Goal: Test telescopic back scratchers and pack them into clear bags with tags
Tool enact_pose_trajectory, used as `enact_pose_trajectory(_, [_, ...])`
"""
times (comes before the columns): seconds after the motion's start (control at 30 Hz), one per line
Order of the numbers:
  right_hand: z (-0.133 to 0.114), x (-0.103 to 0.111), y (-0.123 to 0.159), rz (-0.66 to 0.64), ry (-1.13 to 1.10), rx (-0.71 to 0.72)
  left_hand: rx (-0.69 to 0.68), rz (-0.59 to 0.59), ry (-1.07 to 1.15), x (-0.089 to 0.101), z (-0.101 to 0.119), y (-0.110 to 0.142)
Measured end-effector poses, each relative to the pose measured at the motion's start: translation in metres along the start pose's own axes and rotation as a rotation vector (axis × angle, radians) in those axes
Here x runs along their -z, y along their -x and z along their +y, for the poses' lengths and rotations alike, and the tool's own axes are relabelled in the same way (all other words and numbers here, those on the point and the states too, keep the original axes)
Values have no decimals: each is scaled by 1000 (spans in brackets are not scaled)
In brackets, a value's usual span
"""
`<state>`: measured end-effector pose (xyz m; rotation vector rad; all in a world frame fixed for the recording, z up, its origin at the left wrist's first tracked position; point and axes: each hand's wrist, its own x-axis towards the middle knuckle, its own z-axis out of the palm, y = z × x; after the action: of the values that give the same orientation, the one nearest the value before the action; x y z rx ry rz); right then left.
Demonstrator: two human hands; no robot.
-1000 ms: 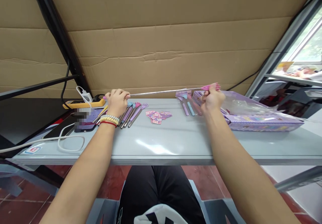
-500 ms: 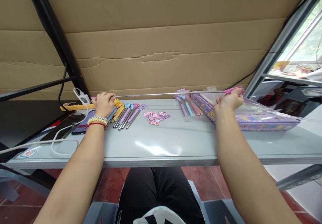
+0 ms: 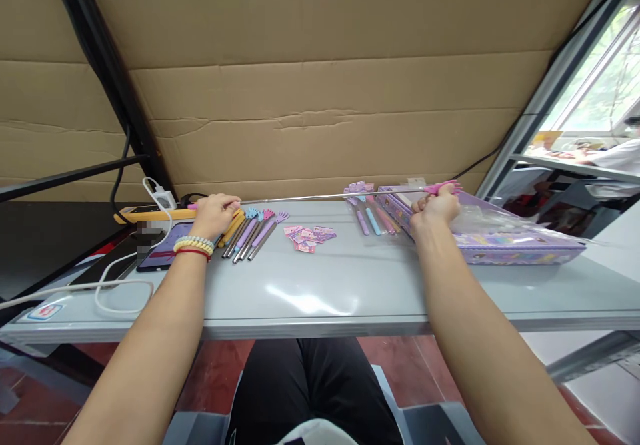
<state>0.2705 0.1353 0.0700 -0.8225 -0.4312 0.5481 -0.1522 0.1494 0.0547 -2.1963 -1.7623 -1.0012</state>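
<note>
A pink telescopic back scratcher (image 3: 330, 196) is stretched out level above the table, its thin metal rod spanning the gap between my hands. My left hand (image 3: 215, 215) is closed around its pink handle end. At the other end, my right hand (image 3: 437, 210) grips it by the pink claw-shaped head. Beside my left hand, several back scratchers (image 3: 255, 235) with purple, blue, pink and yellow parts lie collapsed on the table. More back scratchers in clear wrapping (image 3: 371, 215) rest left of my right hand. Small pink and purple cards (image 3: 309, 236) are piled between these groups.
A purple patterned box (image 3: 520, 253) with clear plastic lies at the right, partly behind my right hand. On the left are a phone (image 3: 163, 245), a white cable and charger (image 3: 164, 196). A cardboard panel (image 3: 325, 85) stands behind the grey table (image 3: 310, 285).
My hands have come closer together, and the exposed rod between them looks shorter. The right hand has shifted left; the left hand has shifted slightly right. Both still hold the back scratcher.
</note>
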Motion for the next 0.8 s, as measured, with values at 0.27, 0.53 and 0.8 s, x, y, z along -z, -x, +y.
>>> enact_pose_trajectory(0.27, [17,-34,61,-278,116,14,-127,-12,-28,-24,63,14])
enact_pose_trajectory(0.53, [46,-46,144,-875,481,208,-335,13,33,-32,112,33])
enact_pose_trajectory(0.8, [51,-39,131,-1045,616,288,-352,-19,93,-30,97,28])
